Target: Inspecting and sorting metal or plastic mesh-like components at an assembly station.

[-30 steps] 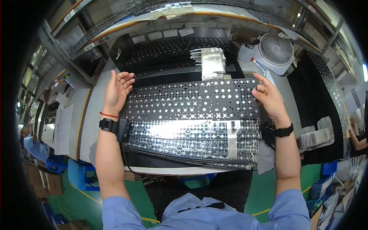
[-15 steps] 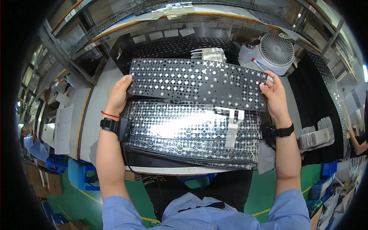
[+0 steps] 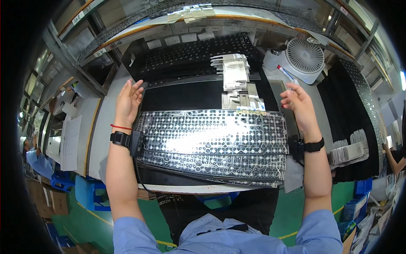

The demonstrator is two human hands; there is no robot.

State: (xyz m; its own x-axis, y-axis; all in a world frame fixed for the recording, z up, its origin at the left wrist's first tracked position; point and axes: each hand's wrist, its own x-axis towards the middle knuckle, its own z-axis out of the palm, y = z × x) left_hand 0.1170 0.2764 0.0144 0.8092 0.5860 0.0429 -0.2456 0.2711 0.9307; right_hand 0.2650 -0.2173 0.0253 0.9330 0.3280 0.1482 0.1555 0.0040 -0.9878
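Note:
My left hand (image 3: 129, 100) is raised at the far left corner of a stack of shiny keyboard sheets (image 3: 190, 135), its fingers apart and nothing in them. Off the opposite far corner, my right hand (image 3: 299, 103) hovers with loosely bent, parted fingers, also holding nothing. The sheets are covered in dark key-shaped outlines and catch a bright glare. More patterned sheets (image 3: 215, 165) stick out beneath them toward me. Farther back lie black perforated keyboard plates (image 3: 182, 57) on black material. Pale flat tabs (image 3: 236, 74) overlap in a column between the plates and the sheets.
A white fan (image 3: 305, 61) stands at the back right, beside a red-and-blue pen (image 3: 285, 73). Bundled pale strips (image 3: 349, 150) rest on black cloth at right. A metal shelf (image 3: 211, 20) spans the back. Another person's arm (image 3: 395, 161) shows at the right edge.
The black perforated plate has left both hands, and black plates show at the back. My hands have opened. The pale tabs and the black surface behind the sheets are now uncovered.

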